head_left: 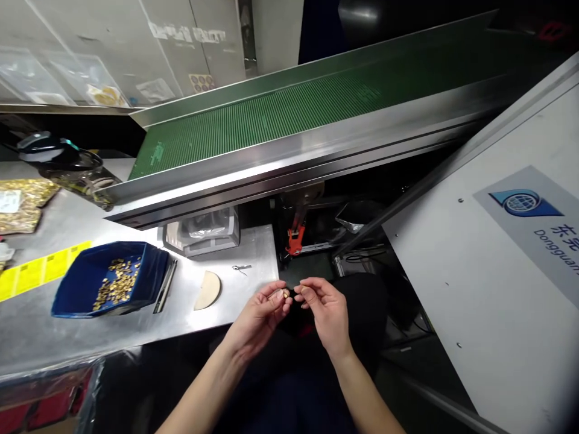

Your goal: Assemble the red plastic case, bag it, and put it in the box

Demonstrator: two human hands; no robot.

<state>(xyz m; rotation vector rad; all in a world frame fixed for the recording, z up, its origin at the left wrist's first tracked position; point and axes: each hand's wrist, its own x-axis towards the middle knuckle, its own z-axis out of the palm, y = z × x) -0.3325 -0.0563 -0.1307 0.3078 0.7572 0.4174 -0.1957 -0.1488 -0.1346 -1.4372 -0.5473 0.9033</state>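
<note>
My left hand [266,310] is closed in a pinch on a small gold-coloured metal piece [286,293], just off the front edge of the table. Close beside it, my right hand [323,304] has its thumb and fingertips pressed together; whatever lies between them is too small to make out. A narrow gap parts the two hands. To the left on the metal table [190,322] stands a blue bin [81,283] with many small gold pieces [118,283] in it. A nail clipper [242,267] and a pale half-round pad [208,290] lie between bin and hands.
A green ribbed conveyor [253,120] with metal side rails slants across above the table. Under it sits a clear-lined container [201,232]. A bottle [76,166] and a bag of gold pieces [27,202] are at left. A white machine panel [497,241] rises at right.
</note>
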